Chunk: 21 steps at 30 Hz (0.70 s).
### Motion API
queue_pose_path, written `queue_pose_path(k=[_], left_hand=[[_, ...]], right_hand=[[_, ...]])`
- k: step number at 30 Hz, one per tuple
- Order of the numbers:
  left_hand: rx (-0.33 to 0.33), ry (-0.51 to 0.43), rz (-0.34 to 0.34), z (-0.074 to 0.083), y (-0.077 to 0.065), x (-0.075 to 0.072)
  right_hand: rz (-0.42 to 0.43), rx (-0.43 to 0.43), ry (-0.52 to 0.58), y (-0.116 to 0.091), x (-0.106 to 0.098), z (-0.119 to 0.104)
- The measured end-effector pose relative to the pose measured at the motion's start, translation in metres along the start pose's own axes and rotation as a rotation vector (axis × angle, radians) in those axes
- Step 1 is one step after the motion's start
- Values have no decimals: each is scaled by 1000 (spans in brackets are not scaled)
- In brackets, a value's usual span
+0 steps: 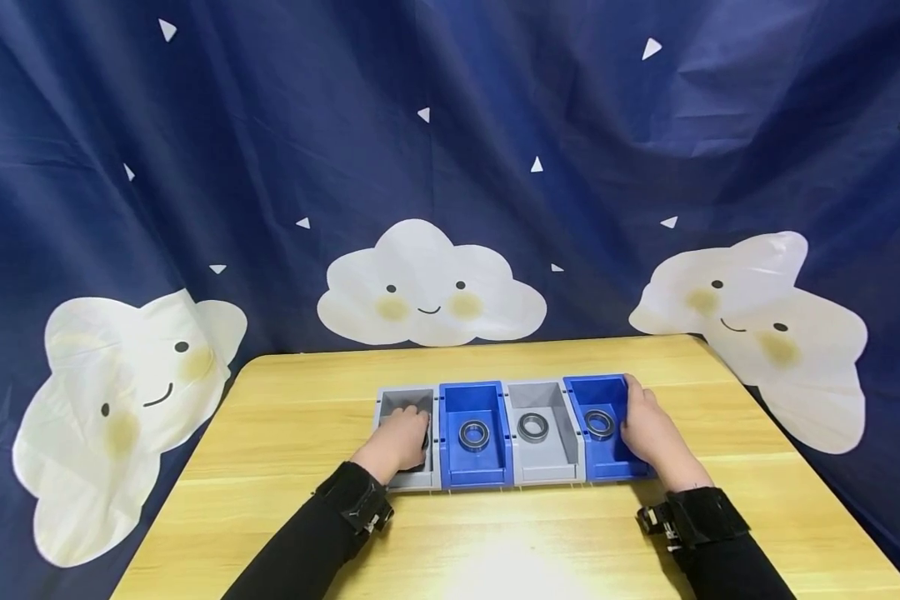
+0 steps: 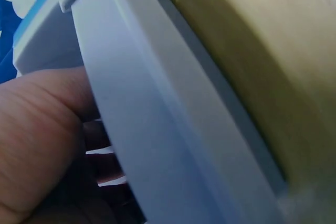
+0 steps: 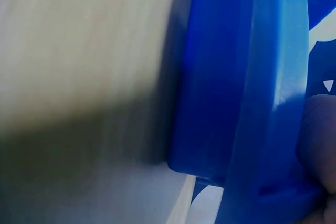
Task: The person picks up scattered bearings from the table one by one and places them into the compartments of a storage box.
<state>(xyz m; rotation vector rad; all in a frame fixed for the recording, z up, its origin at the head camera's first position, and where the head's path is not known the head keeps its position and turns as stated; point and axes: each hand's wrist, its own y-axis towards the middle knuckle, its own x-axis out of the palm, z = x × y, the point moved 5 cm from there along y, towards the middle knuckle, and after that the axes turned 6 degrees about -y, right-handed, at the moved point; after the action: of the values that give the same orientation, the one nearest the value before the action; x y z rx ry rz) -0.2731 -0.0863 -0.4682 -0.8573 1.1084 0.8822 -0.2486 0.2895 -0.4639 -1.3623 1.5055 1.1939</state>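
In the head view my left hand (image 1: 403, 437) reaches down into the leftmost grey bin (image 1: 414, 482), fingers bent. A dark curved edge like a bearing's shows beside them; the fingertips are hidden, so I cannot tell whether they grip it. The left wrist view has the thumb (image 2: 42, 124) behind the pale bin wall (image 2: 142, 93). At the far right end, my right hand (image 1: 651, 425) holds the side wall of a blue bin (image 1: 615, 472). A bearing (image 1: 599, 424) lies in that bin. The right wrist view catches part of this hand at the blue rim (image 3: 283, 77).
Between those two bins stand another blue bin (image 1: 474, 478) with a bearing (image 1: 474, 435) and another grey bin (image 1: 547, 475) with a bearing (image 1: 532, 427). All sit side by side on a wooden table (image 1: 307, 408). Behind hangs a dark blue curtain (image 1: 270, 125) with cloud prints.
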Motion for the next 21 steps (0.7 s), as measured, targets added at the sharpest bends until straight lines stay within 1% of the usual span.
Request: queue_pose_path(k=[4, 7, 11, 14, 17, 21], left_hand=[[8, -17, 17, 0, -5, -3], [21, -9, 50, 1, -8, -6], [50, 10, 127, 2, -13, -12], [65, -3, 185, 2, -18, -18], [53, -35, 247, -1, -22, -24], [23, -82, 312, -8, -30, -28]], right_hand=[[-4, 4, 7, 1, 1, -1], [-7, 8, 14, 2, 0, -1], [-9, 9, 14, 2, 0, 0], [-15, 15, 14, 2, 1, 1], [-21, 21, 13, 1, 2, 2], [-27, 25, 13, 1, 2, 2]])
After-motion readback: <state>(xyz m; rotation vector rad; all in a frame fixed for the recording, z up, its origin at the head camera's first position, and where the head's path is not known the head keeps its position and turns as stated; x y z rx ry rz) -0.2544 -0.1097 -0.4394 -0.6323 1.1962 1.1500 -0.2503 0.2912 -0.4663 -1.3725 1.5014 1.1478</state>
